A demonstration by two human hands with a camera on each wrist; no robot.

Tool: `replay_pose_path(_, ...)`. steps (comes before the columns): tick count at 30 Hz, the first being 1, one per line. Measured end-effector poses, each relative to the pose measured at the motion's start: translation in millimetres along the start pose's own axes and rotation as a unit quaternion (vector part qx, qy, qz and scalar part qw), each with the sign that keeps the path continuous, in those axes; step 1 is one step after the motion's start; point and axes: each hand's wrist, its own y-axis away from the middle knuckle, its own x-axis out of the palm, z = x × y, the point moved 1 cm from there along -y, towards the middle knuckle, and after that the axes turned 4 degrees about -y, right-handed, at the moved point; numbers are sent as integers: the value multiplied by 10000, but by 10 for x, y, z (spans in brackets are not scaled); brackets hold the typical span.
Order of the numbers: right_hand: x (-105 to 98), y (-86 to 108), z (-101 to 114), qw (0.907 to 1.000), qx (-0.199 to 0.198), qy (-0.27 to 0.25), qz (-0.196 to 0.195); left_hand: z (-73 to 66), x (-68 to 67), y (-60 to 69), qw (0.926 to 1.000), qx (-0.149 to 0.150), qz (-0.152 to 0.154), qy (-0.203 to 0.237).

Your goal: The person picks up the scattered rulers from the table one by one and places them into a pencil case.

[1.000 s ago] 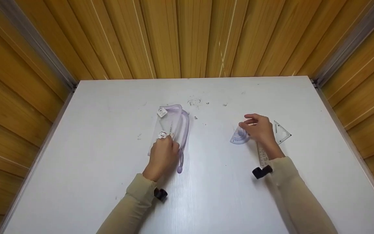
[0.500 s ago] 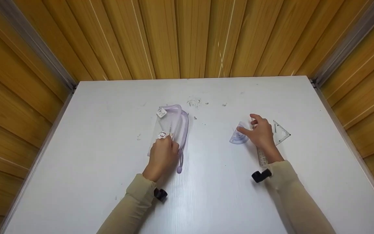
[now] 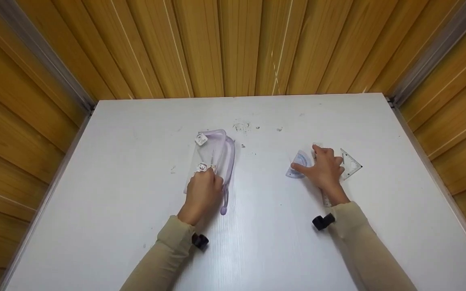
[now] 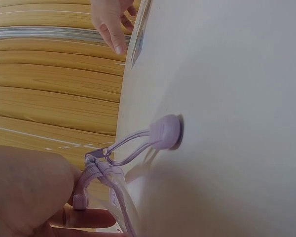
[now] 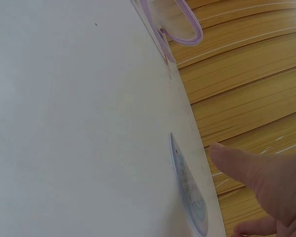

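Note:
A clear pouch with a purple zip edge (image 3: 230, 155) lies left of the table's middle, its near end gripped by my left hand (image 3: 202, 194). In the left wrist view, its purple zip pull (image 4: 166, 132) hangs beside the hand (image 4: 29, 192). My right hand (image 3: 325, 171) is spread over a clear ruler (image 3: 326, 199), most of which it hides. The thumb reaches over a bluish protractor (image 3: 296, 173); whether it touches cannot be told. A clear set square (image 3: 353, 166) lies just right of that hand. In the right wrist view, the thumb stands apart from the protractor (image 5: 188, 190).
The white table (image 3: 257, 242) has dark marks (image 3: 241, 126) near its back middle. Wooden panel walls (image 3: 241, 48) stand behind it and at both sides. Two small white labelled pieces (image 3: 201, 139) show at the pouch.
My right hand has shifted slightly and spread, its thumb moving left over the protractor and its fingers away from the thumb. The left hand and pouch have stayed put.

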Motion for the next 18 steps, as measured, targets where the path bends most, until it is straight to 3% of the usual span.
replay_pose_path(18,118,16,-46,9989,4,456,99,-10,12,0,9997,-162,168,-33)
